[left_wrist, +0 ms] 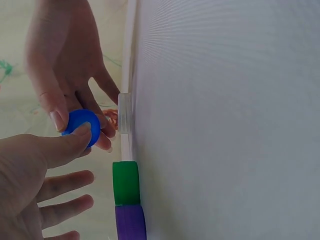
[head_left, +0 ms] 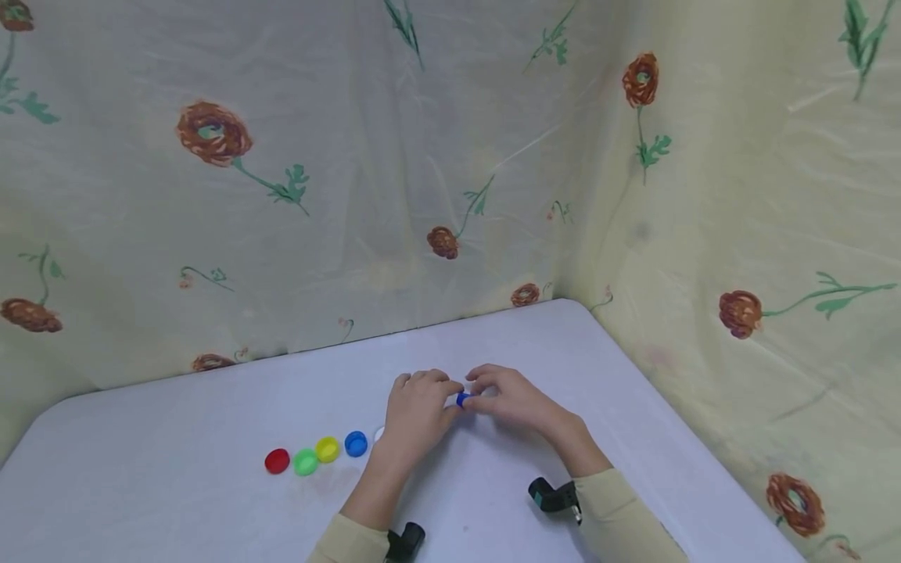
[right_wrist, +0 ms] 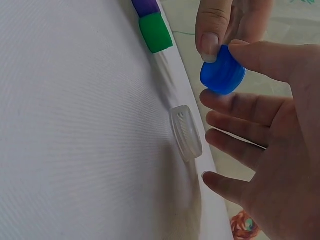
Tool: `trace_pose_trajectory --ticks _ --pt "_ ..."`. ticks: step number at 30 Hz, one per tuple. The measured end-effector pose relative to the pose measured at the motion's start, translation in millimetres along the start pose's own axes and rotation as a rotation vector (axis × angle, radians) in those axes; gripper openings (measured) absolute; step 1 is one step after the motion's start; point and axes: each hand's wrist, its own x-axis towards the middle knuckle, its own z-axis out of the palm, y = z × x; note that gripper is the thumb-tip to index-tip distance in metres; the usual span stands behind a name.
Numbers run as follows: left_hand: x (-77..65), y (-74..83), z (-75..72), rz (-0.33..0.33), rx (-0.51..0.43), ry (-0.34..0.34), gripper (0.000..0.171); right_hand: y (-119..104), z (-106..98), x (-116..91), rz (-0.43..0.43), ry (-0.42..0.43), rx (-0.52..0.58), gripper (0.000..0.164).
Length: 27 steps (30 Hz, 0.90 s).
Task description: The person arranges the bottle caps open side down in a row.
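Observation:
Both hands meet over the table and pinch one blue bottle cap (head_left: 462, 399) between them, above the tabletop. My left hand (head_left: 420, 410) has its thumb on the cap's face, while its other fingers extend loosely in the left wrist view. From the other side, the thumb and a fingertip of my right hand (head_left: 517, 400) grip the cap's edge, its remaining fingers spread. Close below the hands, a clear cap (right_wrist: 186, 132) lies on the table. Beyond it are a green cap (left_wrist: 126, 183) and a purple cap (left_wrist: 131, 222), side by side.
On the white table (head_left: 176, 469), left of the hands, lie a red cap (head_left: 278, 460), a light green cap (head_left: 306, 461), a yellow cap (head_left: 327, 449) and another blue cap (head_left: 356, 443). A white cap (head_left: 379, 433) is partly hidden by the left arm. Flowered curtains (head_left: 352, 156) border the table.

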Motion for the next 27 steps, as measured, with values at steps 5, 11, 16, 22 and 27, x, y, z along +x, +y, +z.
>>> trace_pose_trajectory --ticks 5,11,16,22,27 --pt "1.0 -1.3 -2.5 0.022 0.019 0.026 0.026 -1.1 -2.3 -0.4 0.001 -0.007 -0.007 0.025" --pt "0.2 -2.6 -3.6 0.015 -0.05 0.022 0.025 -1.6 -6.6 -2.4 -0.035 0.007 -0.013 0.024" --pt "-1.0 -5.0 -4.0 -0.014 -0.154 -0.007 0.027 -1.1 -8.8 -3.9 -0.053 0.008 -0.008 0.018" --pt "-0.5 -8.3 -3.5 -0.044 -0.195 -0.019 0.029 -0.3 -9.9 -2.6 -0.128 0.03 -0.028 0.014" --pt "-0.8 -10.2 -2.2 -0.056 -0.241 -0.027 0.029 -0.4 -8.8 -0.8 -0.183 0.064 -0.094 0.012"
